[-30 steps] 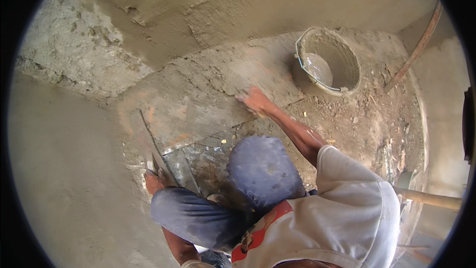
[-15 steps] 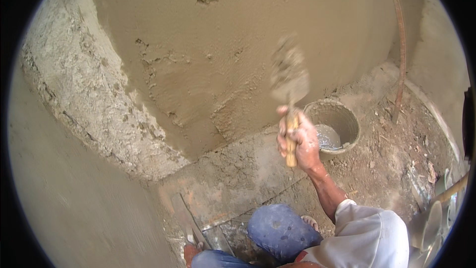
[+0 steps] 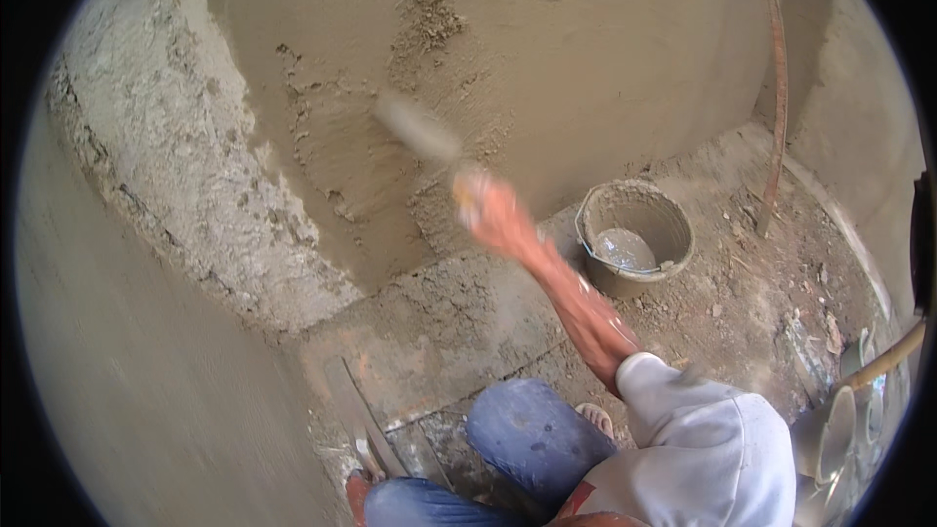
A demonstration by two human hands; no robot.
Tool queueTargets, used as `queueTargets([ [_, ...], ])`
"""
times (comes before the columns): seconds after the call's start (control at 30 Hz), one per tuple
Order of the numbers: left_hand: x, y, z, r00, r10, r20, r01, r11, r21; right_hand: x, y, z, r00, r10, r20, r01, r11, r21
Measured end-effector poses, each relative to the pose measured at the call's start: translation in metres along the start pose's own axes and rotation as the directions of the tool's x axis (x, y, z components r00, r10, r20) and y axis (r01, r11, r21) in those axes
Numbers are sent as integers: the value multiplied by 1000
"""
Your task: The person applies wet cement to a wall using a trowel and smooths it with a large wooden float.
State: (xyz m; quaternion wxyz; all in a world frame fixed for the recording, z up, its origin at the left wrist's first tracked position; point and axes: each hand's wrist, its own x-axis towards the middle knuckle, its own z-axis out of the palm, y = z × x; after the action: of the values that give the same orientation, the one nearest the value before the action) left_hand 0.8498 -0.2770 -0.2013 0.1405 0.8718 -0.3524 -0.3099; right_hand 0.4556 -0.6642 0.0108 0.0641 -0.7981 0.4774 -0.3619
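Observation:
My right hand is closed round the handle of a pointed trowel, both smeared by motion. The blade points up and left, in front of a wall of wet grey-brown mortar. Above the blade, a rough streak of fresh mortar clings to the wall. To the right of my forearm stands a bucket, its inside coated with mortar and some wet mix at the bottom. My left hand does not show.
A long flat metal tool lies by my left foot. Rough pale unplastered wall is at the left, beside a smooth grey wall. A brown hose hangs at the right above debris. A wooden handle juts in lower right.
My right hand has swung left with the trowel, whose blade held mortar before. A rough streak of mortar now shows high on the wall. The view has shifted slightly.

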Motion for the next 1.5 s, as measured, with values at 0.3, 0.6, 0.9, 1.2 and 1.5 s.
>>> queueTargets([
  [0.3, 11, -27, -3, 997, 72, -5, -72, 997, 13, -237, 89, 58, 664, 446, 600, -644, 749, 157],
  [0.6, 24, -19, 26, 992, -33, -123, 68, 954, 293, -262, 187, 48, 480, 731, 486, -850, 524, 50],
  [0.9, 24, 1, 18, 1000, -6, -18, 11, 964, 266, -178, 250, 90, 560, 791, 246, -797, 595, -99],
  [1.2, 40, -30, 14, 998, -36, -56, 51, 959, 280, -179, 194, 181, 823, 371, 430, -281, 924, -260],
  [1.5, 17, -2, 14, 995, -47, -88, 68, 966, 248, -203, 94, 144, 520, 525, 674, -854, 291, 432],
])
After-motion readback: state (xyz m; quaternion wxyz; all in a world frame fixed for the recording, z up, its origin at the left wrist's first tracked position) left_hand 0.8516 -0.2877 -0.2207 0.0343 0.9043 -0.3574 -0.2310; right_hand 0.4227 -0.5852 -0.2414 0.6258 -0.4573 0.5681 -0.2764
